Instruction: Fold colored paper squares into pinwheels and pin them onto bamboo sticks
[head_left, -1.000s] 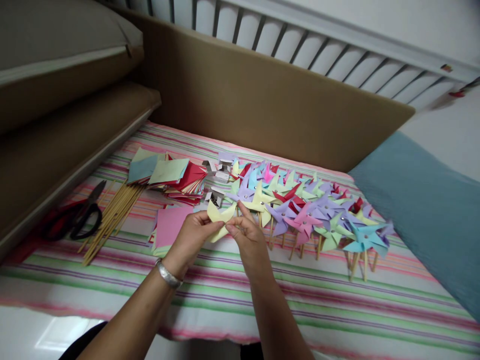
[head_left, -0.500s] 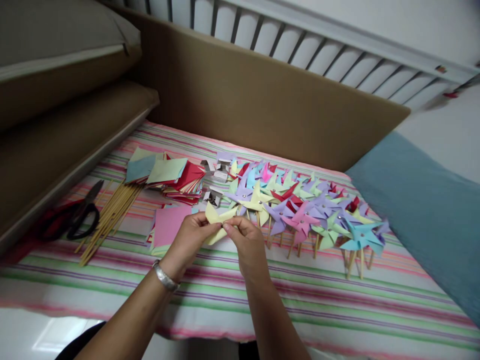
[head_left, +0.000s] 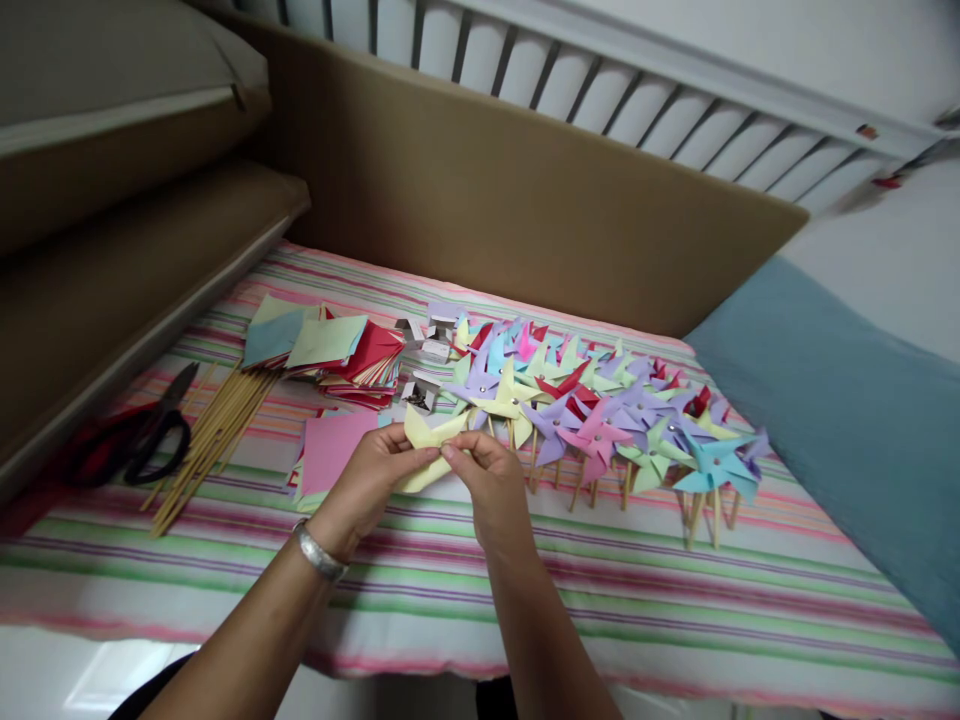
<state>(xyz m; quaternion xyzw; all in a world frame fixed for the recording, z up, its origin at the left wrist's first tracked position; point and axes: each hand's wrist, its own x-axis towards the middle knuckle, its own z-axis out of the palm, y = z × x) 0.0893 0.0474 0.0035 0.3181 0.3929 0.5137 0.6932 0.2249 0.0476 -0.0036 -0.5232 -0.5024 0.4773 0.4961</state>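
Both hands hold a pale yellow folded paper piece (head_left: 424, 434) above the striped cloth. My left hand (head_left: 367, 482), with a silver bracelet on its wrist, pinches the paper's left side. My right hand (head_left: 484, 486) pinches its middle with thumb and fingers. Just behind the hands lies a spread of finished paper pinwheels (head_left: 592, 420) in yellow, purple, pink, green, blue and red, each on a wooden stick. A pink paper square (head_left: 332, 447) lies on a small stack left of my left hand.
A fanned stack of coloured paper squares (head_left: 330, 350) lies at the back left, small white boxes (head_left: 427, 350) beside it. Wooden sticks (head_left: 206, 440) and black-handled scissors (head_left: 150, 440) lie at the left. A brown cardboard sheet (head_left: 525, 220) stands behind; a blue cloth (head_left: 840, 400) is on the right.
My right hand's raised fingers have come down onto the yellow paper. The view has shifted slightly, so everything sits a little further left.
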